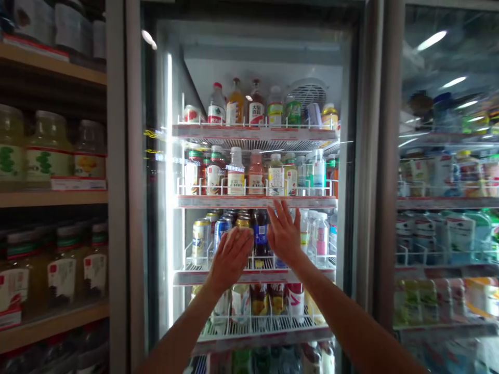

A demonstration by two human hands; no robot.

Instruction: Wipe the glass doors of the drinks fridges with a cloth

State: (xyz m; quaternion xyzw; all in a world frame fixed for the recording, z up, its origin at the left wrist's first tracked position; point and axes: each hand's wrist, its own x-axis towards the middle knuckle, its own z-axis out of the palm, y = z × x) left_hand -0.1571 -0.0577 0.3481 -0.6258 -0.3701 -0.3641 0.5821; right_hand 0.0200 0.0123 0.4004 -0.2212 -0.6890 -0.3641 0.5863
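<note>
Both arms reach forward toward a lit drinks fridge. My left hand (233,255) has its back to me, its fingers stretched out and close together, in front of the shelf of cans. A blue can (221,228) shows just beyond its fingers. My right hand (286,235) is raised a little higher, fingers spread, its tips overlapping the red-edged shelf rail (253,202). Between the hands stands a dark blue bottle (260,232). Neither hand holds anything. Whether either one touches glass or a drink, I cannot tell.
Bottles such as a pink drink bottle (255,172) line the shelf above the hands. Brown bottles (259,299) stand below. A metal door frame (372,171) borders the right side, with another glass-fronted fridge (448,171) beyond. Wooden shelves (54,198) with jars are at left.
</note>
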